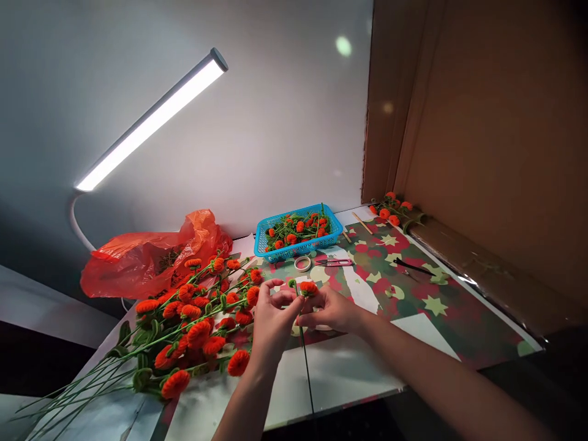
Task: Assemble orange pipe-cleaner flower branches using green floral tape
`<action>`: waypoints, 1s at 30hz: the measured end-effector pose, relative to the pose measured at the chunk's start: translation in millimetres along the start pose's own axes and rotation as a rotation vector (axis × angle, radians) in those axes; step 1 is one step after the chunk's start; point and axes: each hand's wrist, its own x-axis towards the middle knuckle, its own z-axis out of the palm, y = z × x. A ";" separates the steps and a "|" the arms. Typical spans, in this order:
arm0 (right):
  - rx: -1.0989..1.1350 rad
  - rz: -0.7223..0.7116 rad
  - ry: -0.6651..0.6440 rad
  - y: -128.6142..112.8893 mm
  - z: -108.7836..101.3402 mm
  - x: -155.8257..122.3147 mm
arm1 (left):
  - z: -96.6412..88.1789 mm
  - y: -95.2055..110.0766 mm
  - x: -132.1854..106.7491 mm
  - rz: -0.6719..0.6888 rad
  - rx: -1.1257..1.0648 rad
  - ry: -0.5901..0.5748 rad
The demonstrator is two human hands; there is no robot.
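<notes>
Both hands meet over the middle of the table around a thin dark green stem (305,361) that runs down toward the near edge. My left hand (272,318) pinches the stem near its top with thumb and fingers. My right hand (331,309) is closed on a small orange pompom flower (309,286) at the top of the stem. To the left of my hands lies a pile of finished orange flowers on long green stems (193,324).
A blue basket (298,248) of orange flower pieces stands at the back, with a roll of tape (302,263) and small scissors (334,262) before it. A red plastic bag (151,257) lies back left under a lit lamp (151,119). Cardboard (482,135) walls the right side.
</notes>
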 end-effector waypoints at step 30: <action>0.171 0.047 0.009 -4.9 0.7 0.3 | 32.4 78.7 181.7 0.383 1.115 -0.210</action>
